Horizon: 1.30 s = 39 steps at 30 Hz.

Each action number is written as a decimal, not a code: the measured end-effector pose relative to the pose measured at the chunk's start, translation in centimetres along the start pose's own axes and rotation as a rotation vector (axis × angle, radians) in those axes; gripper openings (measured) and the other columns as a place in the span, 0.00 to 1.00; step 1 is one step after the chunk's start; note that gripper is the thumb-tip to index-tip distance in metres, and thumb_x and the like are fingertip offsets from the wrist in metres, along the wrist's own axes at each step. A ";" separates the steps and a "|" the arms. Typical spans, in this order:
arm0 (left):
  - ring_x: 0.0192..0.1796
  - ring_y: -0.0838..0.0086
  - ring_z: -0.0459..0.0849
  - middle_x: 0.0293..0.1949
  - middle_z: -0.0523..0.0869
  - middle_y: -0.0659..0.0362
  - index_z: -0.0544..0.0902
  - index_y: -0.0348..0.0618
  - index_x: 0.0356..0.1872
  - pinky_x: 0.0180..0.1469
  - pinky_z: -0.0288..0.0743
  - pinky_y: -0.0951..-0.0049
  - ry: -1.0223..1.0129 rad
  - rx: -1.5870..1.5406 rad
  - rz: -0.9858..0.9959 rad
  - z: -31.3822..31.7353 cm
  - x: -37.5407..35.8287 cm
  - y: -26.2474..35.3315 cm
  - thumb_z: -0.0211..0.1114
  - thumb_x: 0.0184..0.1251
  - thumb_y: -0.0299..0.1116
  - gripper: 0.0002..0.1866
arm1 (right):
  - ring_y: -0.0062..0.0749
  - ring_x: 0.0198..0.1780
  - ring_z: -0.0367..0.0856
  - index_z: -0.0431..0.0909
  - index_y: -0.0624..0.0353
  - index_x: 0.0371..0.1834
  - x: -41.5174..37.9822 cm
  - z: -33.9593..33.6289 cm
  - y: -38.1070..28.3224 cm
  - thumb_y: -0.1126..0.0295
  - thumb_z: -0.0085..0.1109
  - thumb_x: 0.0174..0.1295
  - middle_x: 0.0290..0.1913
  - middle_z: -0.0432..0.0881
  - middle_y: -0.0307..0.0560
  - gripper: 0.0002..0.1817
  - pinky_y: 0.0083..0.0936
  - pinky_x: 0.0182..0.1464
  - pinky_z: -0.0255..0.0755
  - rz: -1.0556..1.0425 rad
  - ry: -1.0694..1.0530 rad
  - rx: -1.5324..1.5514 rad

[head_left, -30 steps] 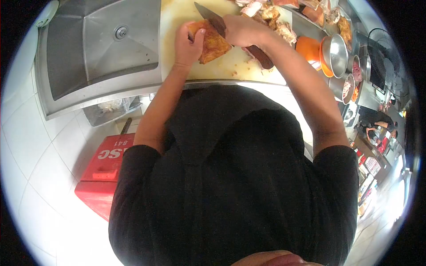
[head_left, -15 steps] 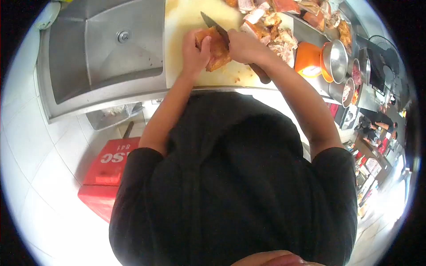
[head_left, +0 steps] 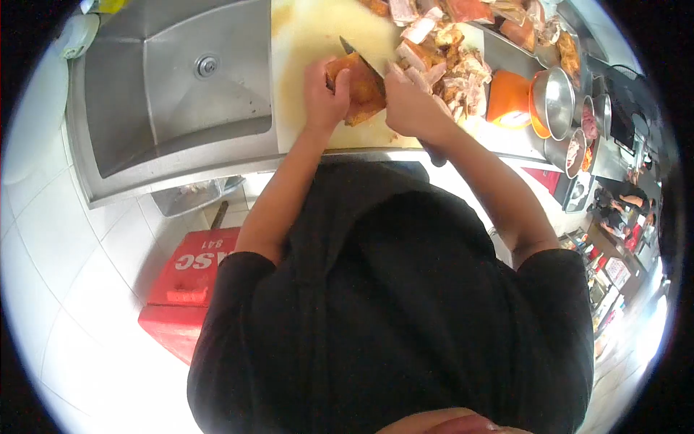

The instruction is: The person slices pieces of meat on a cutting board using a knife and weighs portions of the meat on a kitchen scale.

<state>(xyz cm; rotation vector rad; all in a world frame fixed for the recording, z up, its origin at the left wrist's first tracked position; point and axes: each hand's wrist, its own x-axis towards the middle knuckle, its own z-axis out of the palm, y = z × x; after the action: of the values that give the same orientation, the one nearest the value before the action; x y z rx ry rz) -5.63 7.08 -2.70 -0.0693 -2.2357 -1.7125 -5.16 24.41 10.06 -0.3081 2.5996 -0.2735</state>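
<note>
The left hand (head_left: 323, 98) clamps the orange-brown crusted slab of roast meat (head_left: 358, 90) near the worktop's front edge; the right hand (head_left: 409, 105) grips a steel-bladed knife (head_left: 361, 59). Probably greasy, firm-crusted; pin its top.

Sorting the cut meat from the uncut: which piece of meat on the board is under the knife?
The big orange-brown slab pinned by the left hand; the knife crosses it. The pale chopped pieces lie heaped beyond the right hand.

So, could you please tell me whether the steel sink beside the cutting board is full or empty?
Empty. The sink shows a bare steel floor with the drain plainly uncovered; no water or dishes lie in it.
</note>
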 end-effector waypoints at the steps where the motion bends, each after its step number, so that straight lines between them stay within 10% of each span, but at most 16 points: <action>1: 0.47 0.53 0.84 0.46 0.84 0.47 0.81 0.36 0.55 0.52 0.79 0.61 0.000 -0.028 0.007 0.2 -0.2 -0.4 0.70 0.69 0.33 0.17 | 0.67 0.60 0.81 0.58 0.74 0.75 0.2 -1.0 -1.0 0.80 0.50 0.62 0.57 0.80 0.77 0.35 0.54 0.62 0.73 0.080 -0.112 0.061; 9: 0.50 0.51 0.85 0.49 0.85 0.43 0.81 0.35 0.55 0.55 0.79 0.57 -0.080 0.034 -0.065 -0.5 -0.3 -0.1 0.68 0.70 0.36 0.18 | 0.67 0.55 0.84 0.71 0.72 0.52 -4.0 -4.3 -1.0 0.81 0.51 0.59 0.49 0.84 0.75 0.16 0.55 0.59 0.74 0.138 -0.273 0.177; 25: 0.47 0.53 0.85 0.46 0.85 0.45 0.79 0.33 0.56 0.54 0.79 0.59 -0.076 -0.042 -0.012 -0.2 -0.6 -0.8 0.64 0.74 0.32 0.16 | 0.61 0.51 0.88 0.67 0.65 0.62 -6.9 4.6 1.2 0.75 0.57 0.62 0.47 0.87 0.69 0.24 0.52 0.51 0.82 0.218 -0.122 0.144; 31: 0.48 0.57 0.84 0.47 0.84 0.45 0.78 0.32 0.55 0.54 0.78 0.60 -0.099 -0.068 -0.139 -1.8 -1.8 -2.0 0.68 0.73 0.33 0.18 | 0.65 0.46 0.87 0.67 0.64 0.55 -7.5 5.6 3.3 0.76 0.54 0.63 0.42 0.87 0.69 0.17 0.57 0.48 0.79 0.087 0.371 0.127; 39: 0.50 0.65 0.82 0.50 0.81 0.50 0.75 0.33 0.60 0.56 0.78 0.64 -0.093 -0.053 -0.196 -5.1 -5.7 1.0 0.73 0.68 0.35 0.25 | 0.71 0.42 0.85 0.68 0.65 0.54 -10.4 2.5 3.2 0.69 0.54 0.71 0.36 0.85 0.74 0.14 0.60 0.49 0.76 0.190 0.262 0.248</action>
<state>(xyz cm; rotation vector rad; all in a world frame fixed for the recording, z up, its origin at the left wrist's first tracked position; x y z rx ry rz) 1.17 3.42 -2.20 0.0609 -2.3310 -1.9059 4.38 29.93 11.85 0.0675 2.7850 -0.5965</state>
